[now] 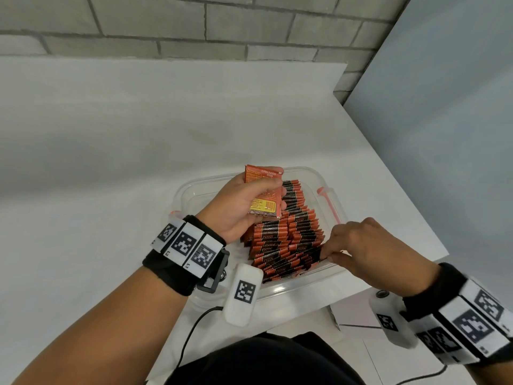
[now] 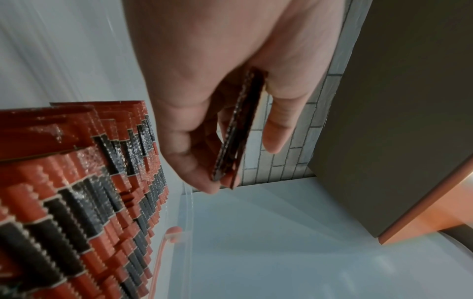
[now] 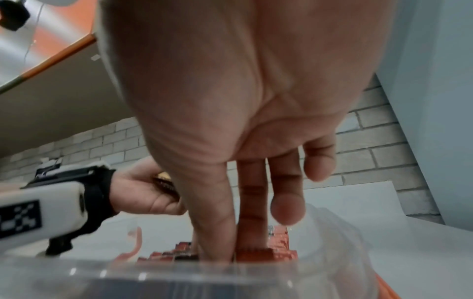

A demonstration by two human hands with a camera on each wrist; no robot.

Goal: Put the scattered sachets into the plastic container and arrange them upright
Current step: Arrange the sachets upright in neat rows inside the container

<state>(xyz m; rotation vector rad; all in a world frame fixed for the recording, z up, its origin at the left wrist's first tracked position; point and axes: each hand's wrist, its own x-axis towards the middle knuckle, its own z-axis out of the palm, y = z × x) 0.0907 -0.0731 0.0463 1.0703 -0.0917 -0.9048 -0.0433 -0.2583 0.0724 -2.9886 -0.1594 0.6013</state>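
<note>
In the head view, nearest the camera is the person's dark clothing (image 1: 263,359), with both forearms reaching out over it, each wearing a black wristband (image 1: 177,268) with checkered marker tiles. A black cable (image 1: 191,332) hangs from the left wrist unit. The left hand (image 1: 238,207) hovers over the clear plastic container (image 1: 329,176) on the white desk (image 1: 111,162), its grip closed around a small bundle of sachets (image 1: 263,194) held between thumb and fingers. The right hand (image 1: 369,248) reaches into the container's near right part, fingertips pressed into the rows of sachets (image 1: 288,240), which stand on edge, packed closely, orange and black. A grey brick wall (image 1: 194,26) runs behind the desk.

In the left wrist view, the left hand (image 2: 212,85) fills the top of the frame; the bundle of sachets (image 2: 238,133) shows edge-on, pinched between thumb and fingers. The rows of sachets (image 2: 84,192) stand at lower left inside the container (image 2: 187,204).

In the right wrist view, the container's clear wall (image 3: 179,279) is closest and blurred. Above it the right hand (image 3: 243,101) points straight down, thumb and forefinger dipping among the rows of sachets (image 3: 279,246); whether they pinch one I cannot tell. The other fingers (image 3: 286,206) hang loose. The left hand (image 3: 143,192) with its bundle is behind at left.
</note>
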